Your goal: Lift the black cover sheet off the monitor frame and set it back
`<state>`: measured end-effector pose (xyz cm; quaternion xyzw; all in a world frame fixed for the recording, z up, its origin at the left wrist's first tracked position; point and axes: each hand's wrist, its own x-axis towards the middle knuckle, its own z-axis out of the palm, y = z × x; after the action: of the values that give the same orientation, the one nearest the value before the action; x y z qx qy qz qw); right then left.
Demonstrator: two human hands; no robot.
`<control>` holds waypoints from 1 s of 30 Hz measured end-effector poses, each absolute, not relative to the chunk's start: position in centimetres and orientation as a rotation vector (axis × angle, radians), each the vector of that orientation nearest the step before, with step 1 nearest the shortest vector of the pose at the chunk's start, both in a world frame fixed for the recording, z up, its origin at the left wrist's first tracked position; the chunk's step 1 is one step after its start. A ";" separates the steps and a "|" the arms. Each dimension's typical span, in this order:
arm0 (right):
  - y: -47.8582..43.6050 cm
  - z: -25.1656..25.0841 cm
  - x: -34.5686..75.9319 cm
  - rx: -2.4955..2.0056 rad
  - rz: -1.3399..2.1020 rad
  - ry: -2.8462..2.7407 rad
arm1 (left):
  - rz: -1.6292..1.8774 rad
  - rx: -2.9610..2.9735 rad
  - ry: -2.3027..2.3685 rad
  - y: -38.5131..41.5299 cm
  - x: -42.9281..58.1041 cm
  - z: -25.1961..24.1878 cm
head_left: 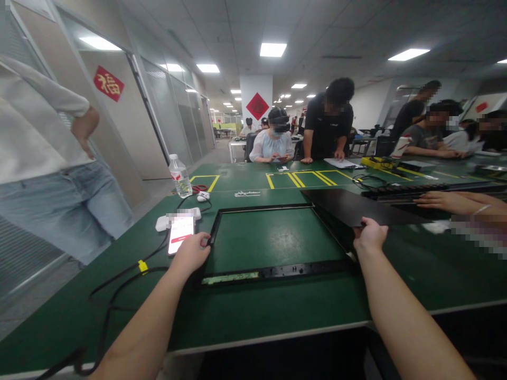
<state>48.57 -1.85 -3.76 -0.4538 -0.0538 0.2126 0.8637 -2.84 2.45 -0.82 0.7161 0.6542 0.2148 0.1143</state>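
A thin rectangular black frame point(301, 270) lies flat on the green tabletop, with a strip of green at the left of its near rail. My left hand point(193, 252) is closed on the frame's left side, fingers pinching the edge. My right hand point(371, 235) grips the near edge of a flat black panel point(348, 207). The panel is tilted above the frame's right side, and its far left corner meets the frame's far right corner. The fingers under the panel are hidden.
Left of the frame are a lit phone point(181, 232), a white power strip point(160, 224), black cables, red-handled scissors point(200, 188) and a water bottle point(180, 177). Another person's hands point(443, 201) rest over dark bars at the right. Another person point(59, 158) stands at the left.
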 end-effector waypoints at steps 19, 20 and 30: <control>-0.8 -5.1 49.9 -1.079 0.588 0.041 | 0.599 2.096 1.882 2.6 -3.0 -1.1; -0.8 -5.2 50.0 -1.078 0.592 0.042 | 0.590 2.100 1.884 2.5 -3.0 -1.1; -0.7 -5.5 50.2 -1.024 0.588 -0.062 | 0.478 2.118 1.899 2.2 -2.7 -0.9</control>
<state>50.23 -0.67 -5.45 -0.4827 -0.0291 0.2772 0.8302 -2.74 2.22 -0.92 0.7282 0.6529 0.1644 0.1280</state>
